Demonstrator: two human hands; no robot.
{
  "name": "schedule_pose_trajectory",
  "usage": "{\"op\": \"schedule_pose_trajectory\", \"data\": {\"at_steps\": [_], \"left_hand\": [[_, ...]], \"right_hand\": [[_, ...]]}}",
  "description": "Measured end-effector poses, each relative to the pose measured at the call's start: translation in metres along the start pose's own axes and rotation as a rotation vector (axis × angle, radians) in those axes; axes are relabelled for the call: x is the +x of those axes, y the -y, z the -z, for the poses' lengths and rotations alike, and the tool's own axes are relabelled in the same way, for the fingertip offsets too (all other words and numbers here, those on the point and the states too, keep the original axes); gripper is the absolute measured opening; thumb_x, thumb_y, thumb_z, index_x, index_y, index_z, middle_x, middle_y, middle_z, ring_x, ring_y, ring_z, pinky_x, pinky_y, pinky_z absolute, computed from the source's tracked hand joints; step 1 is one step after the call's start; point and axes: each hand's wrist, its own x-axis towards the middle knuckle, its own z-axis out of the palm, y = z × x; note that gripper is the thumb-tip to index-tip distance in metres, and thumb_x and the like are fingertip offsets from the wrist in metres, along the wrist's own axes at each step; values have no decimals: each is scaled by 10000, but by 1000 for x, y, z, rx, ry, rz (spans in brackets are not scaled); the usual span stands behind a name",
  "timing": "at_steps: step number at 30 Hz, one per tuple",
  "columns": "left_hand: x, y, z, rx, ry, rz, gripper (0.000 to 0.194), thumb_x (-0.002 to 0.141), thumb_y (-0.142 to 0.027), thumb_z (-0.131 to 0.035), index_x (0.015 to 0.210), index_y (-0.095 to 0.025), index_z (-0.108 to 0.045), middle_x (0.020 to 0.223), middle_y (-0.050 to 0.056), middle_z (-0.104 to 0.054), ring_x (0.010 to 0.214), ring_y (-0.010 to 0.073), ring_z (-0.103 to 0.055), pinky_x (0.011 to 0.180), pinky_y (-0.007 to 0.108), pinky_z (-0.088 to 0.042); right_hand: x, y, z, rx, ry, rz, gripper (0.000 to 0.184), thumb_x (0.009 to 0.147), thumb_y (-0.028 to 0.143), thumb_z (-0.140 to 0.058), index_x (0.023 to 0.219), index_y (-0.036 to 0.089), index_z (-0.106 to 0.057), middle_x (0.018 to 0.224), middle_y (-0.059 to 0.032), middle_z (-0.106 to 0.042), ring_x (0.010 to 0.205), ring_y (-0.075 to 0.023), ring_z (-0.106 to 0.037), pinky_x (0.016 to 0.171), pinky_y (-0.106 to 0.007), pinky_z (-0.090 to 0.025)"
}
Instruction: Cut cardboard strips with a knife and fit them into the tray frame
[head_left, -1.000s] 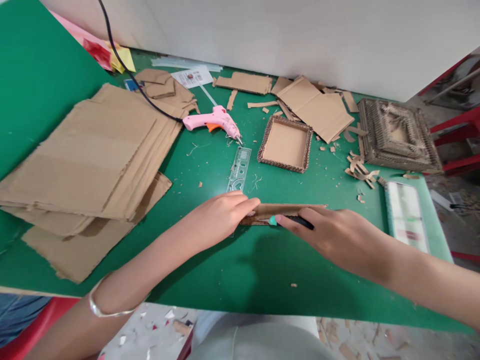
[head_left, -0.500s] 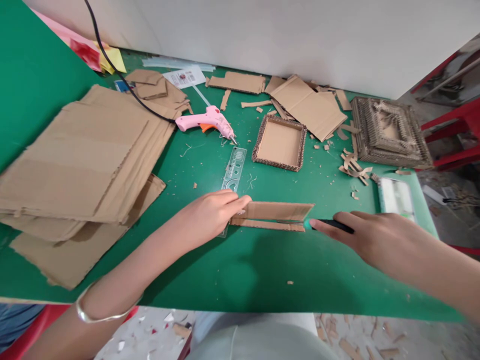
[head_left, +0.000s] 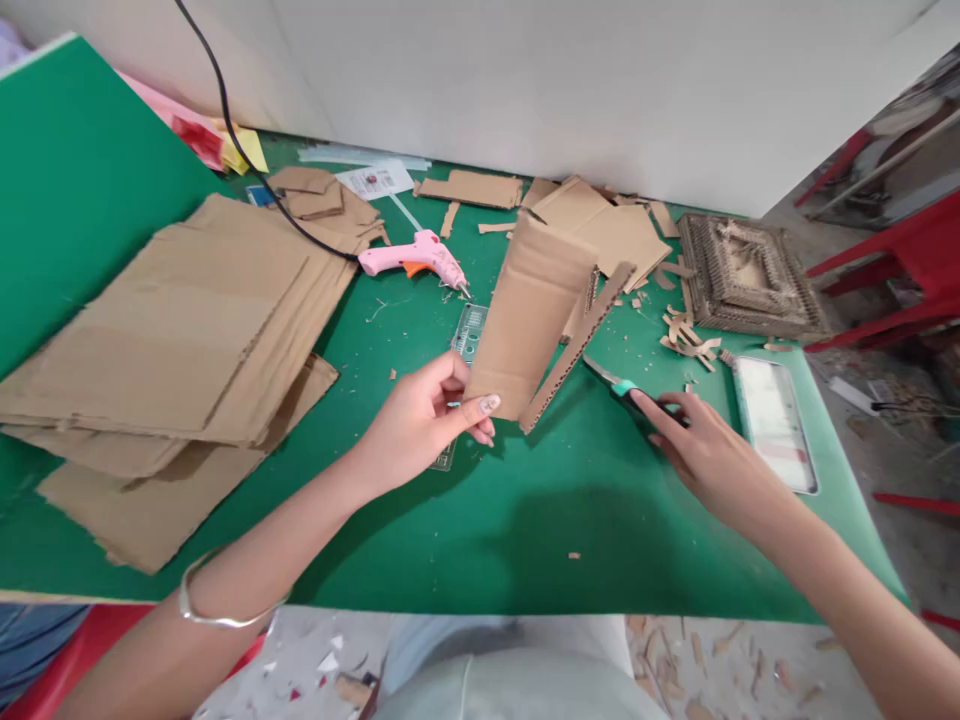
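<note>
Between the thumb and fingers of my left hand (head_left: 424, 415) is a rectangular cardboard piece (head_left: 529, 310), raised and tilted above the table. A narrow cardboard strip (head_left: 577, 350) slants off its right side, close to the piece at the lower end; whether the two are joined I cannot tell. My right hand (head_left: 709, 455) is closed around black-and-teal scissors (head_left: 624, 388), whose blade points up left, just short of the strip. Under my left hand, a clear plastic ruler (head_left: 469, 335) lies partly covered. The raised piece hides most of a shallow cardboard tray (head_left: 592, 290).
On the left is a stack of cardboard sheets (head_left: 150, 320). A pink glue gun (head_left: 416, 257) with a black cord (head_left: 225, 100) lies behind my left hand. Cardboard scraps (head_left: 686, 335), a stepped cardboard frame (head_left: 750, 280) and a phone-like case (head_left: 772, 420) are at right.
My left hand has lifted and turned the cardboard piece upright from the table, its strip swinging apart. The scissors have come out of the gap and now sit lower right of it.
</note>
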Motion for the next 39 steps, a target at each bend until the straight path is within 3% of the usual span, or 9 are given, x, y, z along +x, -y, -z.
{"op": "schedule_pose_trajectory", "data": {"at_steps": [2, 5, 10, 13, 26, 31, 35, 37, 39], "left_hand": [[-4, 1, -10, -71, -3, 37, 330, 764, -332, -713, 714, -180, -425, 642, -33, -607, 605, 128, -656, 552, 243, -587], [-9, 5, -23, -138, 6, 81, 299, 754, -301, -720, 732, -167, -453, 641, -26, -611, 615, 130, -667, 560, 232, -590], [-13, 8, -34, -227, 64, 122, 308, 735, -303, -731, 905, -129, -542, 710, -5, -652, 634, 140, -680, 588, 242, -597], [-12, 7, -34, -212, 70, 142, 337, 707, -292, -762, 922, -120, -567, 689, -6, -666, 564, 124, -655, 530, 224, -572], [-18, 7, -23, -97, 27, 200, 249, 730, -325, -742, 784, -124, -604, 601, 11, -670, 520, 113, -629, 519, 203, -525], [-25, 25, -16, 138, 285, 366, 517, 761, -467, -681, 1141, -143, -548, 667, -2, -654, 497, 161, -626, 463, 259, -482], [-21, 22, -20, 767, -15, 28, 302, 851, -432, -585, 995, -172, -641, 573, -7, -568, 546, 163, -580, 535, 265, -425], [-14, 13, -23, 782, -111, -122, 251, 865, -415, -570, 902, -177, -642, 637, 7, -580, 598, 149, -568, 573, 263, -430], [-6, 3, -27, 586, -127, -144, 322, 831, -424, -618, 1050, -190, -588, 795, 18, -613, 628, 127, -572, 561, 244, -450]], "right_hand": [[15, 16, 0, 108, -75, -25, 439, 938, 350, -435, 1328, 166, -516, 1271, -191, -500, 1180, -319, -498, 965, -524, -440], [36, 42, 9, 532, -88, -64, 591, 848, 472, -584, 1359, 206, -455, 1297, -142, -520, 1139, -262, -547, 969, -455, -467], [57, 72, 10, 1291, 84, -161, 265, 768, 429, -678, 828, 181, -606, 763, -14, -649, 728, -152, -647, 687, -285, -546], [59, 74, 5, 1511, 163, -192, 258, 733, 386, -720, 720, 178, -567, 675, 12, -638, 672, -133, -651, 638, -251, -528], [51, 51, 3, 1680, -101, -350, 262, 639, 328, -810, 721, 149, -636, 632, -1, -662, 548, -106, -633, 570, -241, -557], [38, 35, -2, 1677, 131, -402, 300, 637, 335, -809, 797, 140, -647, 690, -11, -674, 576, -107, -640, 593, -251, -566], [33, 45, -3, 1714, 233, -411, 411, 598, 358, -825, 857, 149, -584, 691, -9, -670, 554, -114, -629, 562, -260, -550], [32, 52, -1, 1695, 267, -379, 430, 617, 379, -810, 889, 153, -564, 668, 6, -648, 529, -104, -604, 537, -251, -530], [29, 60, 0, 1645, 316, -316, 403, 679, 402, -764, 925, 149, -570, 665, 16, -622, 524, -89, -578, 536, -243, -514]]}}
